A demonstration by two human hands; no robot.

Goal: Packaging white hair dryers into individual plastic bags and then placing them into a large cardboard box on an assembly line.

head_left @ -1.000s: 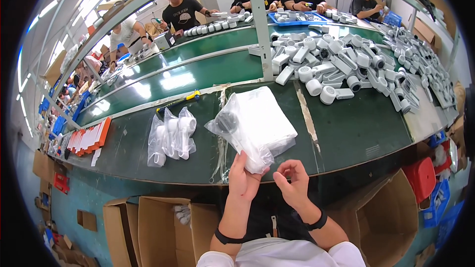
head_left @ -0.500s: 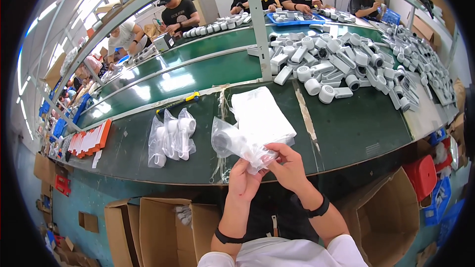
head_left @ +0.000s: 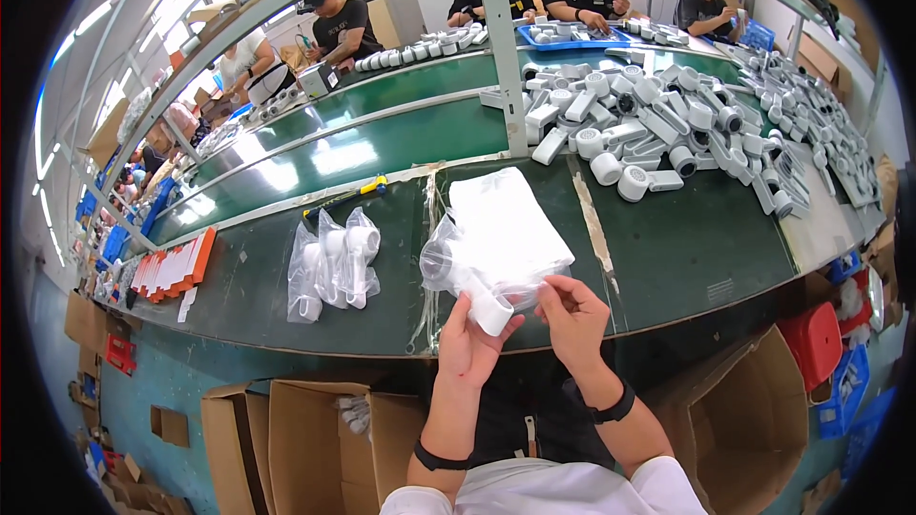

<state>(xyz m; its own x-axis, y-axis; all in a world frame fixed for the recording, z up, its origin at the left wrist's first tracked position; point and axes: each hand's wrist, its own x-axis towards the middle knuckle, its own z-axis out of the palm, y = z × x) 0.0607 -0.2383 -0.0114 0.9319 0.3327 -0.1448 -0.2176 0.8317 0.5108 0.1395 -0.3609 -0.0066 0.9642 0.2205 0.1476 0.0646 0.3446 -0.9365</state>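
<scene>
My left hand (head_left: 468,345) is closed around a white handheld device with a round head and a thick handle (head_left: 489,313). Its head lies inside a clear plastic bag (head_left: 438,257), while the handle end shows at the bag's near side, close to my fingers. Fingertips of my right hand (head_left: 575,320) pinch the bag's edge to the right of the handle. Just beyond the hands lies a stack of white plastic bags (head_left: 506,219), partly covered by the held bag. Three similar devices in clear bags (head_left: 334,262) lie side by side to the left.
A large heap of grey-white devices (head_left: 649,124) covers the far right. A yellow-black screwdriver (head_left: 348,195) lies behind the bagged devices; orange-and-white strips (head_left: 174,269) are farther left. A metal post (head_left: 506,67) rises mid-table. Cardboard boxes (head_left: 320,448) stand below; several people work across the bench.
The device's handle end has come into view at the near side of the bag. My right hand has shifted right and now pinches the bag's edge, drawing it rightward.
</scene>
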